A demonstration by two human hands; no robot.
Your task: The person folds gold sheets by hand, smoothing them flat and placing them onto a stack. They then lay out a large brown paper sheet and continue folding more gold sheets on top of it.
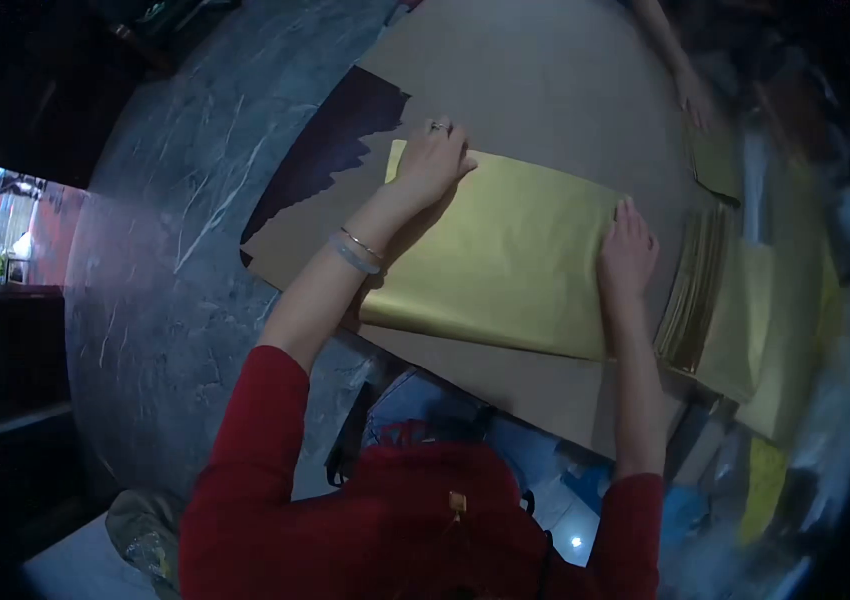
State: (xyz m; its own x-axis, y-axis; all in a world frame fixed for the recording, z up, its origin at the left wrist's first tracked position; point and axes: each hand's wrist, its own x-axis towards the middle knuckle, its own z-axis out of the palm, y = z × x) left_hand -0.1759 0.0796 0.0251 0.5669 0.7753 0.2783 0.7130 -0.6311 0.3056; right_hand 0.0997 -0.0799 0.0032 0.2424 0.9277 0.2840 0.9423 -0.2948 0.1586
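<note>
A folded sheet of shiny gold paper [515,250] lies on brown cardboard, its rounded folded edge toward my body. My left hand [433,162] rests on the upper left corner of the paper, fingers slightly bent and thumb apart. It wears a ring, and two bracelets circle the wrist. Along the right edge of the paper lies my right hand [630,248], with its fingers stretched out and pointing away from me. Both hands press on the paper from above, and neither grips anything that I can see.
Brown cardboard [535,70] covers the table, with a torn dark patch [330,150] at its left. A stack of folded gold paper [690,290] stands at the right. Another person's hand [695,98] is at the upper right. Grey marbled floor [175,220] lies left.
</note>
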